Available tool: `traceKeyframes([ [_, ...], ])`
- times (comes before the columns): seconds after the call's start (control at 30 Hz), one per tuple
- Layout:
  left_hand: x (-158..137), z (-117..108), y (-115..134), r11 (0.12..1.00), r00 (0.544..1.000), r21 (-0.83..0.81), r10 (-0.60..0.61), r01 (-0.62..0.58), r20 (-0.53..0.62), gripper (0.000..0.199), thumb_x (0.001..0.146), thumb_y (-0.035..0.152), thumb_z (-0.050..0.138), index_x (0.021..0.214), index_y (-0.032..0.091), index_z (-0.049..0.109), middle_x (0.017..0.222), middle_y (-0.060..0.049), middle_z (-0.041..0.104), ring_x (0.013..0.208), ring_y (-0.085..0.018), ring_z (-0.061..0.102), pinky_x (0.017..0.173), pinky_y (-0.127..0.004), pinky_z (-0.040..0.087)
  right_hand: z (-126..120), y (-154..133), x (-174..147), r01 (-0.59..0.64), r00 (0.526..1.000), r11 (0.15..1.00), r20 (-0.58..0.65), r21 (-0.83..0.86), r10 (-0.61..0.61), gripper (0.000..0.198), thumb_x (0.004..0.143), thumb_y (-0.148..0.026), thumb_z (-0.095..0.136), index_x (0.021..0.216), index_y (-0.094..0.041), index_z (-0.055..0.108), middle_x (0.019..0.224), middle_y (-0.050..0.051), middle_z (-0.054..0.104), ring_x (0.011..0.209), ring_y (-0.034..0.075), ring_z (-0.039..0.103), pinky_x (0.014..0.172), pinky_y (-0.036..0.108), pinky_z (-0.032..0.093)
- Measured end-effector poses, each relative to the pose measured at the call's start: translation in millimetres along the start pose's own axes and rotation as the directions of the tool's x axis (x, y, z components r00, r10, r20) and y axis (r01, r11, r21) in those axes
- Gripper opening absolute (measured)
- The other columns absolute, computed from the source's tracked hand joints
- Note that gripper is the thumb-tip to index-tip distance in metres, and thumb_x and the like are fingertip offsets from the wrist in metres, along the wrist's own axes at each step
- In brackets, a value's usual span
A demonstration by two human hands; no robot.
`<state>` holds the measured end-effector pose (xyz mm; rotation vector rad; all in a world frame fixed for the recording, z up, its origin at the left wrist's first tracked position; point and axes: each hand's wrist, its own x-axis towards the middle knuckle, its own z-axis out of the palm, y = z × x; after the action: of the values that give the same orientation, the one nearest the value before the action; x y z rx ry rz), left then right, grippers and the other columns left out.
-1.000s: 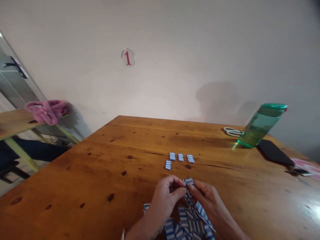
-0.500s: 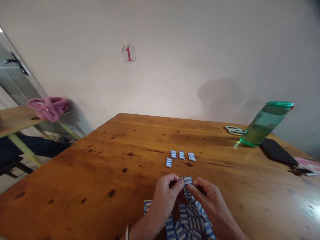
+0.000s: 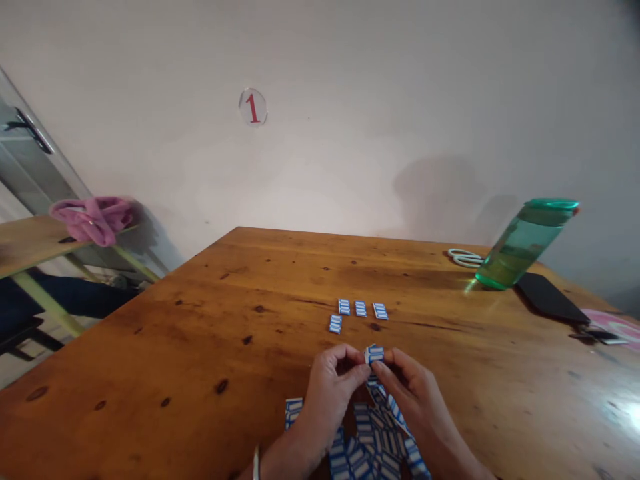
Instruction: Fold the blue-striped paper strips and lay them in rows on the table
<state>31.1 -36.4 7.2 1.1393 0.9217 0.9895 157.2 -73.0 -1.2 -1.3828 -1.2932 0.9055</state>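
Between my two hands is the top end of a blue-and-white printed paper strip [image 3: 375,355], bent at its tip. My left hand [image 3: 334,390] pinches its left edge with thumb and index finger. From the right, my right hand [image 3: 417,397] pinches the same strip, thumb on its front. The strip trails down toward a pile of similar strips [image 3: 367,447] below my wrists, partly hidden by my hands and forearms. Beyond my hands lie several small separate blue-and-white pieces, among them a piece [image 3: 335,325] at the left and another piece [image 3: 380,311] at the right.
A leaning green bottle [image 3: 525,247] stands at the far right beside a white cable [image 3: 463,257] and a black flat object [image 3: 550,298]. The wooden table [image 3: 165,347] meets a wall behind. A pink cloth [image 3: 95,219] lies on another table at left.
The strip's top end, flat before, is now folded over between my fingers. My hands have barely shifted, and the whole view has moved slightly.
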Motion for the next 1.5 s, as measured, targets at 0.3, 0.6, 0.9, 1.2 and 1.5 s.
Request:
traceKeyframes([
  [0.3,-1,2,-1,0.974,0.981,-0.143,-0.160,0.174,0.108,0.031,0.058,0.037,0.071,0.075,0.012,0.068,0.057,-0.001,0.058,0.050,-0.012,0.049,0.052,-0.025,0.042,-1,-2,-2,0.007,1.000,0.999,0.016,-0.044,-0.007,0.031,0.080,-0.044,0.048,0.069,-0.017,0.059,0.061,-0.001,0.051,0.057,0.013,0.044,0.051,0.021,0.037],
  [0.6,-3,1,4,0.915,0.963,-0.305,-0.228,0.263,0.145,0.027,0.056,0.036,0.074,0.059,0.012,0.062,0.048,0.002,0.054,0.042,-0.007,0.046,0.044,-0.019,0.031,3,-24,-6,-0.008,1.000,0.997,-0.009,0.074,0.008,0.043,0.072,-0.057,0.051,0.068,-0.019,0.070,0.064,0.004,0.063,0.060,0.019,0.053,0.054,0.026,0.046],
  [0.9,0,-1,2,0.898,0.966,-0.356,-0.242,0.260,0.096,0.030,0.058,0.039,0.071,0.062,0.015,0.053,0.051,0.001,0.057,0.043,-0.009,0.049,0.042,-0.020,0.033,1,-20,-5,0.007,0.999,0.999,0.046,0.034,-0.008,0.041,0.077,-0.051,0.048,0.064,-0.017,0.065,0.060,0.003,0.060,0.058,0.018,0.053,0.055,0.024,0.045],
  [1.2,-3,0,3,0.839,0.948,-0.442,-0.275,0.317,0.158,0.020,0.052,0.002,0.070,0.070,0.009,0.062,0.068,-0.006,0.067,0.063,-0.013,0.062,0.064,-0.021,0.046,-3,3,1,0.006,0.999,0.996,-0.040,-0.088,-0.010,0.033,0.079,-0.045,0.048,0.064,-0.016,0.053,0.060,-0.001,0.047,0.057,0.013,0.042,0.049,0.021,0.037],
  [1.5,4,-16,9,0.705,0.906,-0.592,-0.410,0.390,0.109,0.020,0.076,-0.006,0.044,0.077,0.007,0.059,0.079,-0.012,0.068,0.073,-0.013,0.065,0.071,-0.019,0.049,-2,3,0,-0.034,0.996,0.999,-0.079,-0.019,0.033,0.032,0.078,-0.046,0.051,0.066,-0.017,0.055,0.062,-0.001,0.049,0.058,0.013,0.042,0.051,0.022,0.038],
])
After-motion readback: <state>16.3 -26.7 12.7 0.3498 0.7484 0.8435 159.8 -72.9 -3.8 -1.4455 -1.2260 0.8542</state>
